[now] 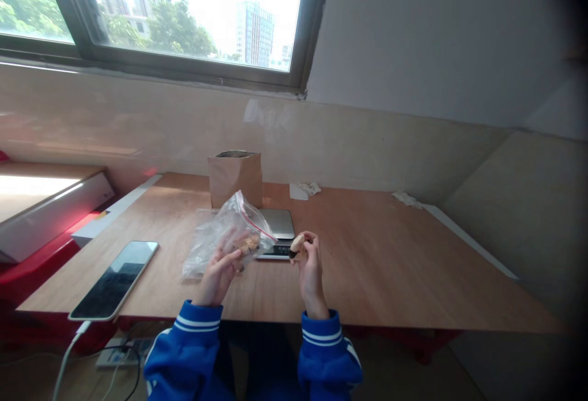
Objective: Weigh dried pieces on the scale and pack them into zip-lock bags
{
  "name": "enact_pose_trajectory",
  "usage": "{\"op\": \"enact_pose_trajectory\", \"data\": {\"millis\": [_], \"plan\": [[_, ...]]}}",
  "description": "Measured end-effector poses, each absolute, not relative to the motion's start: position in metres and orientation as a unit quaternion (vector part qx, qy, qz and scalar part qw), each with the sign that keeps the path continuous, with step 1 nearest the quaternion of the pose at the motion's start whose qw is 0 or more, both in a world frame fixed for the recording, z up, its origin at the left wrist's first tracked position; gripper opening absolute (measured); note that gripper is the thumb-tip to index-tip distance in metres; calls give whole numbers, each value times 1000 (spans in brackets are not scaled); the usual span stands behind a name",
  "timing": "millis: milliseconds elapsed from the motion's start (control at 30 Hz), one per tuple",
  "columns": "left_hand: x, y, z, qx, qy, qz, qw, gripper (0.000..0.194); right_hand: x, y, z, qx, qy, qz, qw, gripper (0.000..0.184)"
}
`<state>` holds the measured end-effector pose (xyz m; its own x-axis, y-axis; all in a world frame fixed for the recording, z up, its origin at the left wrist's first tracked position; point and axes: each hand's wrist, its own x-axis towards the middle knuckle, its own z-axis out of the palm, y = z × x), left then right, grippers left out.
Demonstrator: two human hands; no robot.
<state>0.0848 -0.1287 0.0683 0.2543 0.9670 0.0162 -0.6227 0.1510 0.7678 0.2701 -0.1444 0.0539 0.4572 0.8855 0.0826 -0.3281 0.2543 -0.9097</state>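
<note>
My left hand [220,275] is closed on a clear zip bag [232,220] with a red line along its mouth. Through the plastic, small brown-tan pieces [248,244] show near my fingers. Pinched in my right hand [311,266] is a pale tan piece [297,243] with a dark underside; its exact kind I cannot make out. That piece is apart from the bag, to its right. Between and behind my hands sits a silver kitchen scale [281,224] with a dark display strip, partly covered by the bag. A brown paper bag [235,174] stands upright with its top open behind the scale.
On the left of the wooden table [390,254] lies a phone [114,281] with a white cable [68,352] hanging over the front edge. Crumpled white paper [307,190] lies at the back, and another white scrap [407,199] further right. A wall and window stand behind.
</note>
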Motion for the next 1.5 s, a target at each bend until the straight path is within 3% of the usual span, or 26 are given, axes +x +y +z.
{"op": "enact_pose_trajectory", "data": {"millis": [133,267,433,700,867,1100,1333,1500], "plan": [[76,-107,77,257,223,633,695,52,276,-144,54,-464,-325,396,722,25],[63,-82,55,126,220,647,719,29,278,-143,53,-461,-338,391,721,30],[56,-71,22,105,272,604,742,32,276,-142,52,-465,-357,375,719,32],[54,-73,16,113,269,594,750,24,258,-135,69,-450,-426,343,706,28],[54,-74,15,96,282,589,751,22,248,-103,119,-426,-544,248,679,19],[53,-73,10,172,309,592,724,16,241,9,198,-369,-657,91,652,24],[55,-77,16,117,318,591,732,22,232,81,187,-392,-712,65,579,8],[56,-78,18,114,319,588,734,22,228,79,177,-402,-751,42,522,16]]}}
